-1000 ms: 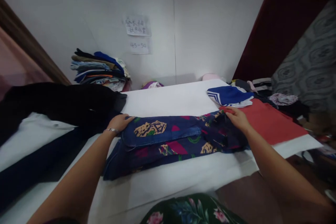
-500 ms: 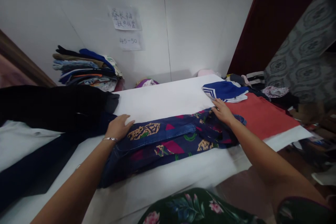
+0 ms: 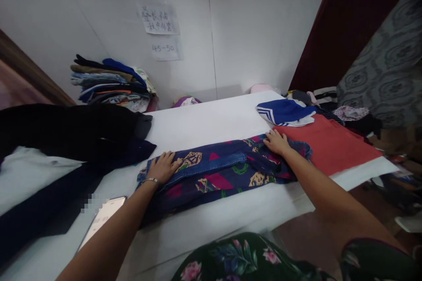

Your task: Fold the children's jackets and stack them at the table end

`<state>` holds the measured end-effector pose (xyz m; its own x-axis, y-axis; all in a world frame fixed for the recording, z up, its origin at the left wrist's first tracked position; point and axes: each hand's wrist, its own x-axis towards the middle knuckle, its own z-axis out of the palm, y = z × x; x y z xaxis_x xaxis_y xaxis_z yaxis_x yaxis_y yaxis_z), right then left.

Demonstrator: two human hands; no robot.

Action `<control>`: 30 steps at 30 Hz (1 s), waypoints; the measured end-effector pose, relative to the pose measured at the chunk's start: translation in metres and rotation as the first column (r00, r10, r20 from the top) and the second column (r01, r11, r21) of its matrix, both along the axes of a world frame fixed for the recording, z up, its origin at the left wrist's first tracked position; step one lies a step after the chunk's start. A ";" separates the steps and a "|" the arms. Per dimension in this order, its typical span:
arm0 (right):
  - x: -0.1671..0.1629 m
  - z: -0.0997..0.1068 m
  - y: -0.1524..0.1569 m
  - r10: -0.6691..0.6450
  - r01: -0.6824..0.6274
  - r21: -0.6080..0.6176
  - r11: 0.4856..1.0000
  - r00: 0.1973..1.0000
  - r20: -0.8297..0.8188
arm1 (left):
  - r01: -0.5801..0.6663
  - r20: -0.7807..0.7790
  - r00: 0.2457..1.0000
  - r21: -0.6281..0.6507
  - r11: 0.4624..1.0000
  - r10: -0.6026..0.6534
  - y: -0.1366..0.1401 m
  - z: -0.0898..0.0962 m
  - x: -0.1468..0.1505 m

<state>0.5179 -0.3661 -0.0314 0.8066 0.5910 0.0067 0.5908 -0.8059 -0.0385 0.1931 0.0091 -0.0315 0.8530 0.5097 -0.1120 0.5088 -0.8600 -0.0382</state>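
Note:
A dark blue patterned shirt [image 3: 211,171] with denim trim lies on the white table, folded into a long strip. Magenta, tan and green shapes cover its cloth. My left hand [image 3: 163,167], with a bracelet at the wrist, rests flat on the left end, fingers apart. At the other end, near the collar, my right hand [image 3: 277,141] lies on the cloth with its fingers stretched out. Just beyond the right hand are a salmon-red garment [image 3: 332,145] and a blue and white sailor collar piece [image 3: 285,113].
Black and navy clothes [image 3: 72,131] are heaped at the left. A stack of folded clothes [image 3: 110,83] stands behind them by the wall. A lit phone [image 3: 102,221] lies partly under my left forearm. Paper signs [image 3: 161,19] hang on the wall, and more clothes [image 3: 351,113] lie at the right.
My left hand has shifted right and flattened onto the shirt, whose left end now lies straighter and farther in. My right hand has moved slightly down on the cloth. The phone has come into view.

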 end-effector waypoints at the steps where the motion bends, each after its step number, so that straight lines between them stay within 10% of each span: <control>1: -0.004 0.001 0.004 0.028 -0.028 0.029 0.999 1.000 0.009 | -0.001 -0.004 1.000 -0.001 1.000 0.001 -0.001 0.000 0.000; 9: -0.022 -0.020 0.010 0.031 -0.019 0.072 0.997 0.986 -0.166 | -0.016 -0.005 1.000 0.005 1.000 0.016 -0.005 0.001 -0.001; 13: -0.020 -0.004 0.006 0.048 0.040 0.292 0.956 0.957 -0.287 | -0.017 0.009 1.000 -0.011 1.000 0.017 -0.004 0.001 0.000; 17: -0.025 0.024 -0.032 0.086 0.051 0.684 0.727 0.983 -0.165 | -0.018 0.017 1.000 -0.007 1.000 0.018 -0.002 0.001 0.000; 19: -0.029 0.032 -0.065 -0.014 0.077 0.825 0.561 0.996 -0.083 | 0.008 0.008 1.000 0.000 1.000 -0.008 -0.001 0.001 0.001; 21: -0.031 0.034 -0.099 -0.185 0.174 0.847 0.503 0.979 -0.091 | 0.036 -0.002 0.999 0.001 0.999 -0.036 0.001 0.001 0.001; 30: -0.037 0.012 -0.139 -0.366 0.415 0.578 0.702 0.907 -0.207 | 0.043 0.048 0.998 -0.011 0.999 -0.042 0.015 -0.011 0.004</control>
<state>0.4812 -0.5056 -0.0195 0.9768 0.1159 0.1803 0.2042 -0.7585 -0.6188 0.1969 0.0236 -0.0420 0.8783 0.4720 -0.0764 0.4730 -0.8810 -0.0045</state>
